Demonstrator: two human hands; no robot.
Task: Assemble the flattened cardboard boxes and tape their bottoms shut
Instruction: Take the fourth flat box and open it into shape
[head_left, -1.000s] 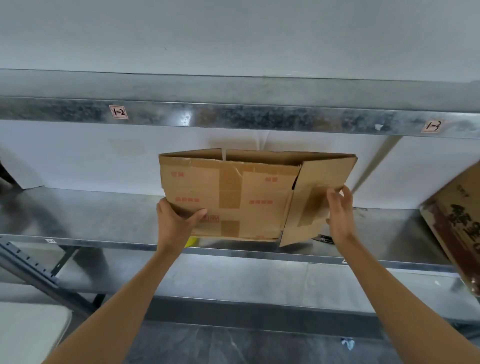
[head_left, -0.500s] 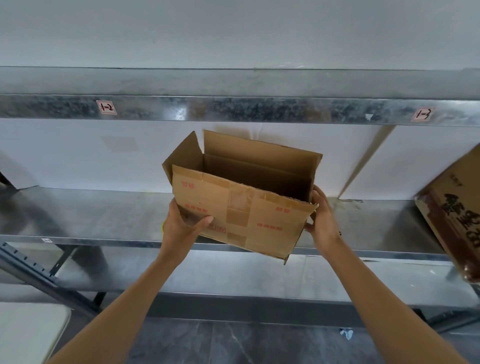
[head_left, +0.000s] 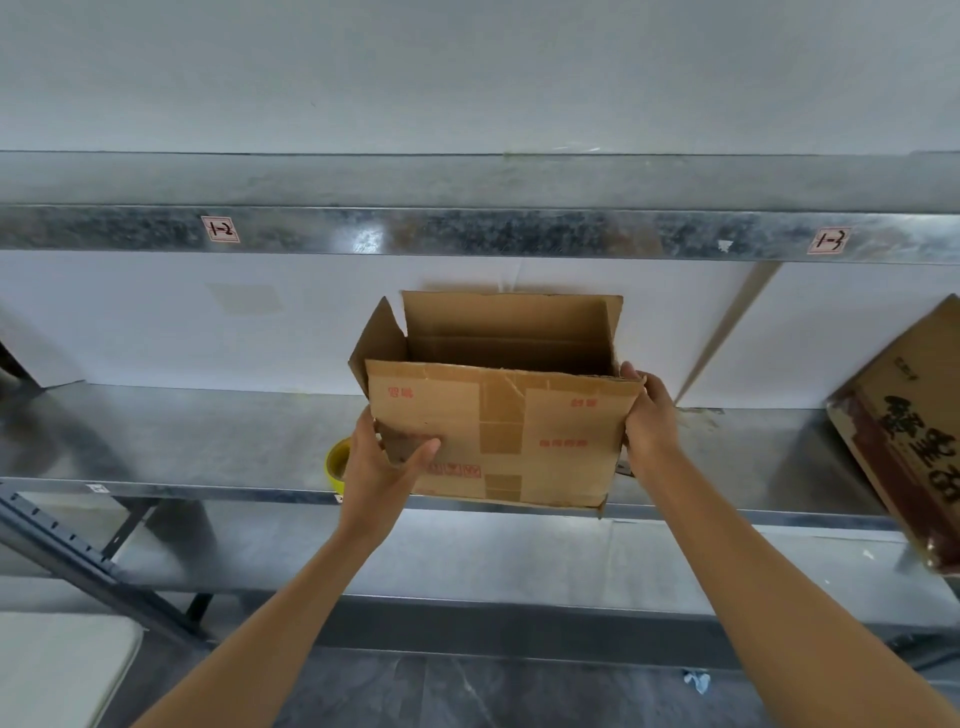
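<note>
In front of you is a shiny metal shelf (head_left: 156, 436), and the top shelf (head_left: 467, 234) has two small labels, "1-2" (head_left: 220, 229) and "1-3" (head_left: 829, 241). On your right a brown printed box (head_left: 904, 431) leans tilted. A flat white pad (head_left: 57, 670) shows low on your left, near the dark floor (head_left: 467, 691).

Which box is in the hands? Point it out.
The plain brown box, open-topped, at centre; the dark printed box at the right edge sits tilted, untouched.

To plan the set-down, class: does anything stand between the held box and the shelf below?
A yellow tape roll stands on the shelf behind the left hand, by the box's lower left corner; the rest beneath is hidden.
</note>
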